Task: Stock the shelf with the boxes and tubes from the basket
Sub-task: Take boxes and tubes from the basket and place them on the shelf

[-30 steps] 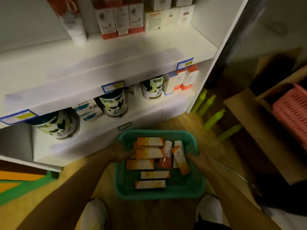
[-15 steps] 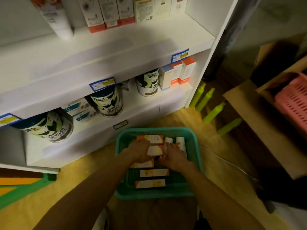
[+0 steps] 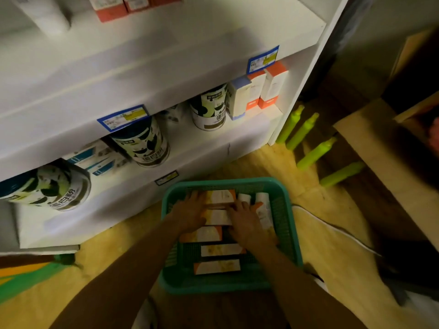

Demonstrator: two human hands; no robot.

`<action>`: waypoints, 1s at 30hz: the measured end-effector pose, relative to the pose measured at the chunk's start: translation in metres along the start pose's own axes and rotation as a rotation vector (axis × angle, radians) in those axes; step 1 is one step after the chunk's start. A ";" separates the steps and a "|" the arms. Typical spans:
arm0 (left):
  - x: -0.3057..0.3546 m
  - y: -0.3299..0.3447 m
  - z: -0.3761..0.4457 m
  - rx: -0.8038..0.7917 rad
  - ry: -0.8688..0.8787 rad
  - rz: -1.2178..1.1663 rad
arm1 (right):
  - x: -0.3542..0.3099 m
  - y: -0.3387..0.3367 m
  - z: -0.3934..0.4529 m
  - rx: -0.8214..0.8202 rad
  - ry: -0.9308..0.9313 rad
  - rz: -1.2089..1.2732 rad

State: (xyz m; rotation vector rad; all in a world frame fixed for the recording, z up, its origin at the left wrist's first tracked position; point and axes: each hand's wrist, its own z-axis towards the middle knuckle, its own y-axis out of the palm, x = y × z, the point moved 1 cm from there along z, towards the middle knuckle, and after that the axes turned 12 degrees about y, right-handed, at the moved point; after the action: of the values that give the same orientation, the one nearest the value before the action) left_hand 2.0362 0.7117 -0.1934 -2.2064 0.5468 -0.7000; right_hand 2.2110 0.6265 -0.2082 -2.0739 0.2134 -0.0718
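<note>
Head view looks down at a green basket (image 3: 288, 224) on the floor, right in front of a white shelf (image 3: 147, 67). Both hands are inside the basket. Left hand (image 3: 190, 213) lies flat on the left ends of the boxes, its fingers (image 3: 197, 198) straight and spread a little, pointing toward the shelf. Right hand (image 3: 247, 222) lies on the right ends of the same boxes, with its fingers (image 3: 238, 206) also mostly straight. I cannot tell if either hand is gripping a box or only pressing on it.

Between the two sets of fingers are the top box (image 3: 221, 197) and the second box (image 3: 219, 217). Each is long and thin, white and orange, lying flat with its long side going left to right. Nearer the wrists lie three more boxes (image 3: 219, 250) the same way, one behind the other.

Just past the right fingers are two white tubes (image 3: 262, 205). They lie the other way, with one end of each pointing at the shelf.

On the shelf stand round tins (image 3: 145, 148) and upright boxes.
</note>
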 end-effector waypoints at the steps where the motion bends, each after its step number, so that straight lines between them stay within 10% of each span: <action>1: 0.000 0.000 0.002 0.009 -0.001 0.013 | 0.000 0.001 0.001 -0.010 0.017 -0.001; 22: 0.011 0.009 0.020 0.193 -0.098 0.008 | 0.021 -0.001 0.020 0.057 0.038 0.112; 30: 0.002 0.014 0.016 -0.001 -0.129 0.020 | 0.037 -0.019 -0.002 0.000 -0.028 0.137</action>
State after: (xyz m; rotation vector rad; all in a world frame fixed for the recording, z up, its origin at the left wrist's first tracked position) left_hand 2.0450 0.7101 -0.2122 -2.2263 0.5028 -0.5425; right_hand 2.2498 0.6274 -0.1923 -2.0535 0.3376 0.0403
